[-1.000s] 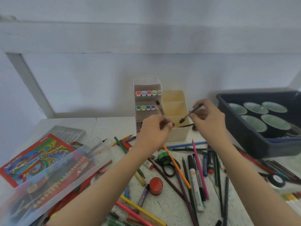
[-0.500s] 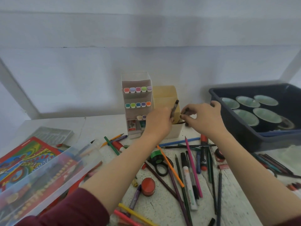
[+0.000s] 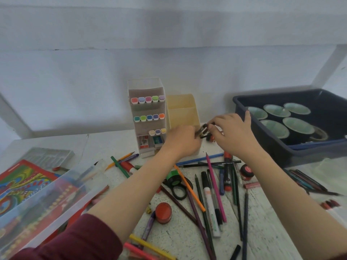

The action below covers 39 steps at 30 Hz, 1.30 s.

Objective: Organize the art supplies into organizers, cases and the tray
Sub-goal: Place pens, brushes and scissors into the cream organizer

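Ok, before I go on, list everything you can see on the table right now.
marker organizer: one, clear, back centre; thirteen coloured caps showing
pen holder: one, cream, right of the organizer
tray: one, dark blue, right; five pale green lids inside
clear case: one, front left
patterned box: one, red, partly behind the case
grey insert: one, back left
scissors: one, black, centre
tape roll: one, green, at the scissors
red pots: two, front centre and right of centre
loose pencils and pens: many, mixed colours, spread across the middle
dark slim tools: count unclear (blurred), between the hands
left hand: grips the tools, in front of the pen holder
right hand: pinches them
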Motion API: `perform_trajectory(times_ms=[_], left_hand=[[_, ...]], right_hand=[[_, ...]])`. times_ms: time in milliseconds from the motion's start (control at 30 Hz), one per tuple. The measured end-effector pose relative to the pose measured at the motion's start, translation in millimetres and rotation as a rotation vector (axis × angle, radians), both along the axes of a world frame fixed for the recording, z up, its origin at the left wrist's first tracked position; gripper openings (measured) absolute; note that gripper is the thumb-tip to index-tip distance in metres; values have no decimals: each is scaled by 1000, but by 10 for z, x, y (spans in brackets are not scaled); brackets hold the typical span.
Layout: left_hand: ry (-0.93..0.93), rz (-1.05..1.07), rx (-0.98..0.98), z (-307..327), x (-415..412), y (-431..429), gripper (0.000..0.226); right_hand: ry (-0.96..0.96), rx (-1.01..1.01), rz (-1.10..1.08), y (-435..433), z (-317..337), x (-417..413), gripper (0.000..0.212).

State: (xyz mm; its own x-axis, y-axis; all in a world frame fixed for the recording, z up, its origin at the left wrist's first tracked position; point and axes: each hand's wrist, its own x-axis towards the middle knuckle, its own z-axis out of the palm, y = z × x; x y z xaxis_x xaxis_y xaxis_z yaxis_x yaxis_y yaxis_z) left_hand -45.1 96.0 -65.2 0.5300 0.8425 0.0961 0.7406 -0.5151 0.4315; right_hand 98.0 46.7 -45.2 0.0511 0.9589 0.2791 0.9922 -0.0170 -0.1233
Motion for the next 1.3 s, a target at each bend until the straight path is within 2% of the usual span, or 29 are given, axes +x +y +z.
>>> perform_trajectory(times_ms=[67, 133, 200, 267, 333, 433, 500, 567, 667, 967, 1100, 1300], left_hand=[[-84, -6, -13, -20, -8, -14, 16], [-163, -13, -39, -12, -25, -26, 23], [-189, -23, -62, 11, -53, -32, 29], [-191, -40, -71, 27, -88, -40, 30], [-186, -46, -72, 42, -124, -52, 32], [-183, -22, -54, 30, -163, -67, 36], [-182, -16, -38, 18, -182, -91, 36], [-173, -13, -27, -6, -199, -115, 36], [-166, -4, -31, -42, -231, -138, 34], [-147, -24, -18, -54, -323, -169, 38], [-126, -25, 27, -39, -355, -194, 38], [-99, -16, 63, -39, -390, -227, 38]], right_hand=[[40, 98, 26, -39, -27, 18, 34], [206, 351, 50, -125, -51, 30, 34], [389, 584, 63, -260, -86, 47, 22], [452, 619, 54, -389, -178, 99, 7], [434, 509, 3, -476, -305, 196, 7], [298, 189, -52, -559, -477, 360, 11], [181, -13, -30, -609, -544, 416, 16], [116, -115, 2, -660, -578, 434, 20], [119, -131, 5, -742, -550, 415, 13], [142, -83, 81, -917, -434, 306, 13], [144, -191, 141, -1033, -368, 181, 8], [155, -285, 177, -1214, -408, -24, 14]])
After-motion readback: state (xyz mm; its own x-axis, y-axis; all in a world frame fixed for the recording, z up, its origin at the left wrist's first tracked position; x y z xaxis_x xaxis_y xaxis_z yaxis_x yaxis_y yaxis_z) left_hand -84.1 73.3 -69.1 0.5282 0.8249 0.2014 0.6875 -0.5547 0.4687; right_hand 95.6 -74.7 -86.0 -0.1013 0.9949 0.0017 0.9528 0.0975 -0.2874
